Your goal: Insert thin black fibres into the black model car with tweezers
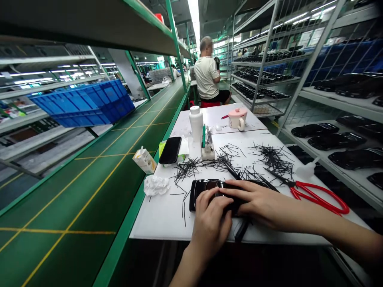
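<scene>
A glossy black model car body (197, 191) lies on the white tabletop near its front edge. My left hand (211, 213) rests over its middle, fingers bent and pressed onto the roof area. From the right, my right hand (263, 201) holds the same car body, its fingers reaching across the top towards the left fingertips. What lies under the fingertips is hidden. A black tool handle (241, 231) sticks out below my right hand. Just beyond the car are thin black strips (223, 159) in loose piles.
Red-handled scissors (317, 197) lie to the right. Crumpled tissue (156, 185), a phone (170, 150), a white bottle (196, 123) and a lidded cup (237, 118) stand or lie around. A green conveyor (98, 179) runs left; racks of black car bodies (336, 139) stand right. A person (207, 75) sits ahead.
</scene>
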Demonstrator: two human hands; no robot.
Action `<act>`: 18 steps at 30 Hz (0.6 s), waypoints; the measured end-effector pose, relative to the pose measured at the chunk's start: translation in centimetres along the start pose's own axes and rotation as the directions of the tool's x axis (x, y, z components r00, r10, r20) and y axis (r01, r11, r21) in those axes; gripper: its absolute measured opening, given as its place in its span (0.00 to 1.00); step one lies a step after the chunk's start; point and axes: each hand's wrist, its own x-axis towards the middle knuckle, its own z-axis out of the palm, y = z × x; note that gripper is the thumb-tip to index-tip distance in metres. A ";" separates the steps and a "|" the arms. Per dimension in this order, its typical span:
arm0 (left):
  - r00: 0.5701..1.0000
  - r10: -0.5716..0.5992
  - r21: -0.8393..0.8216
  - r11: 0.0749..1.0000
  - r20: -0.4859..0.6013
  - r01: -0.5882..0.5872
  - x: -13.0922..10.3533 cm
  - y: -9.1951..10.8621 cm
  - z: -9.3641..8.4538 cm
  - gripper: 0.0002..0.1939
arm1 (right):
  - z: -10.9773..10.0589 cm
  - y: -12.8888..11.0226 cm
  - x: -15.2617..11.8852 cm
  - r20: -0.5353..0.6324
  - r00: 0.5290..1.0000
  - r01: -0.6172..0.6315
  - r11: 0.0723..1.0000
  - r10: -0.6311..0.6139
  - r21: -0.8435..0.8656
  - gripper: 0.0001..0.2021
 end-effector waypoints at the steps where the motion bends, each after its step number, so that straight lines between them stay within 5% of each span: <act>1: 0.998 0.035 -0.028 0.999 0.045 -0.034 0.4 -0.1 -0.3 0.15 | -0.3 0.0 -0.1 -0.007 1.000 -0.003 0.999 0.003 0.039 0.12; 7: 0.982 0.017 -0.198 0.980 0.188 0.020 1.6 -0.1 -0.9 0.13 | -1.4 0.1 -1.1 -0.065 0.992 -0.084 0.948 0.109 0.305 0.14; 18: 0.982 -0.051 -0.303 0.947 0.182 0.106 1.3 -0.3 -0.3 0.07 | -0.1 0.3 -1.2 -0.054 0.949 -0.219 0.774 0.309 0.595 0.14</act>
